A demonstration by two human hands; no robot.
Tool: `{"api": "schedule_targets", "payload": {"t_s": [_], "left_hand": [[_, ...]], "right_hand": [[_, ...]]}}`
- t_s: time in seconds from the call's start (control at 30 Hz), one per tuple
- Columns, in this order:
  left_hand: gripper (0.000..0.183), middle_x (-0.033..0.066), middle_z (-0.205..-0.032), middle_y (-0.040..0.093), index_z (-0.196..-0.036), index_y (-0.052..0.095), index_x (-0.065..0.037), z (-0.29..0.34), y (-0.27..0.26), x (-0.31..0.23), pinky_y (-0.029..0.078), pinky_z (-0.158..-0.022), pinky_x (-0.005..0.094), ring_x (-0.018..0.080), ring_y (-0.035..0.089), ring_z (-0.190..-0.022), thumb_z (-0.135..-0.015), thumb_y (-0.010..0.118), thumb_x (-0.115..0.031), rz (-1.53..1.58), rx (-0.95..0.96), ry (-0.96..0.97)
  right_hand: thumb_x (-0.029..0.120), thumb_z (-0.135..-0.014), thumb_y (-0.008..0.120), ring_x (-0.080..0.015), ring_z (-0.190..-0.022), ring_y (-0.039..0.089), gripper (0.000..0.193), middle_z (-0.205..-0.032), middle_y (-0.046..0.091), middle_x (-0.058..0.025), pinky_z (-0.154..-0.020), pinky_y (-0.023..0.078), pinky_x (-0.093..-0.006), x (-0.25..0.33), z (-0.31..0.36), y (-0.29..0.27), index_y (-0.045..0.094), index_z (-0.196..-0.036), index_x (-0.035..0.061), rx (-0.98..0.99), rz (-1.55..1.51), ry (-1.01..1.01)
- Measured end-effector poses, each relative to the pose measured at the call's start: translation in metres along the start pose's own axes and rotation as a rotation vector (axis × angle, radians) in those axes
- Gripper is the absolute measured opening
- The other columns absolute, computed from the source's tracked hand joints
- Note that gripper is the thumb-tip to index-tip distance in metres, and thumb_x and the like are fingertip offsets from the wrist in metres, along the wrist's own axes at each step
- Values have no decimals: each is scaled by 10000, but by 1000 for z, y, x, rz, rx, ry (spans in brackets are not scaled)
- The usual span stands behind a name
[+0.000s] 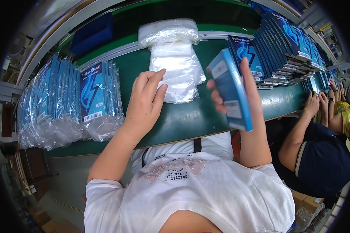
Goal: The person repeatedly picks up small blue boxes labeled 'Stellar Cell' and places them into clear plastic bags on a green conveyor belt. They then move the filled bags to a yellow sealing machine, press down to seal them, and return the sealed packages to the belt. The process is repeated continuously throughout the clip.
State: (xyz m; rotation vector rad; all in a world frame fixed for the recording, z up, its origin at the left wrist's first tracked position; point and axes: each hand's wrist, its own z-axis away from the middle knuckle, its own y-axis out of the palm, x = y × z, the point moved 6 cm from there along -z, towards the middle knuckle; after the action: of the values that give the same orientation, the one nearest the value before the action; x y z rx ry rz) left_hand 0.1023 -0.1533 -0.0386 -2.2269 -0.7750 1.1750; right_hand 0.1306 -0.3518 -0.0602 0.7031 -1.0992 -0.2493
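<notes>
White shirt (190, 194); right hand (254, 97) gripping slim box (233, 91); left hand (145, 97) spread near plastic bags (175, 77).

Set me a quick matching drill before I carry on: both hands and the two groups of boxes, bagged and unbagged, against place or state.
1. Left hand
2. Right hand
3. Bagged boxes
4. Unbagged boxes

A. Stacked toward the right of the green table
B. At the clear bags
C. Standing at the table's left end
D. Holding one blue box

Pairs: 1-B, 2-D, 3-C, 4-A
</notes>
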Motion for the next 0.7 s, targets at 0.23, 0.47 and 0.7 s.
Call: {"api": "schedule_targets", "payload": {"t_s": [0.23, 0.47, 0.7], "left_hand": [[178, 120, -897, 572, -998, 651, -8, -3, -1, 9, 462, -712, 309, 251, 579, -814, -825, 611, -26, 118, -9, -61], [170, 52, -884, 565, -897, 700, -45, -2, 0, 26, 445, -672, 239, 135, 551, -771, -756, 652, 36, 242, 41, -266], [164, 30, -852, 586, -971, 647, 8, 5, -1, 32, 453, -702, 199, 77, 567, -758, -820, 587, 31, 475, 79, -471]], "right_hand": [[81, -854, 613, -141, -920, 625, 500, -1083, 613, -133, -826, 504, -247, -36, 13, 30, 410, -1265, -117, 303, -22, 181], [39, -825, 635, -146, -880, 647, 527, -1050, 625, -153, -753, 532, -227, -55, -15, 30, 407, -1272, -124, 262, -47, 212], [51, -836, 625, -140, -850, 632, 384, -975, 640, -135, -759, 516, -251, -44, -10, 6, 492, -1163, -100, -13, 171, 14]]}}
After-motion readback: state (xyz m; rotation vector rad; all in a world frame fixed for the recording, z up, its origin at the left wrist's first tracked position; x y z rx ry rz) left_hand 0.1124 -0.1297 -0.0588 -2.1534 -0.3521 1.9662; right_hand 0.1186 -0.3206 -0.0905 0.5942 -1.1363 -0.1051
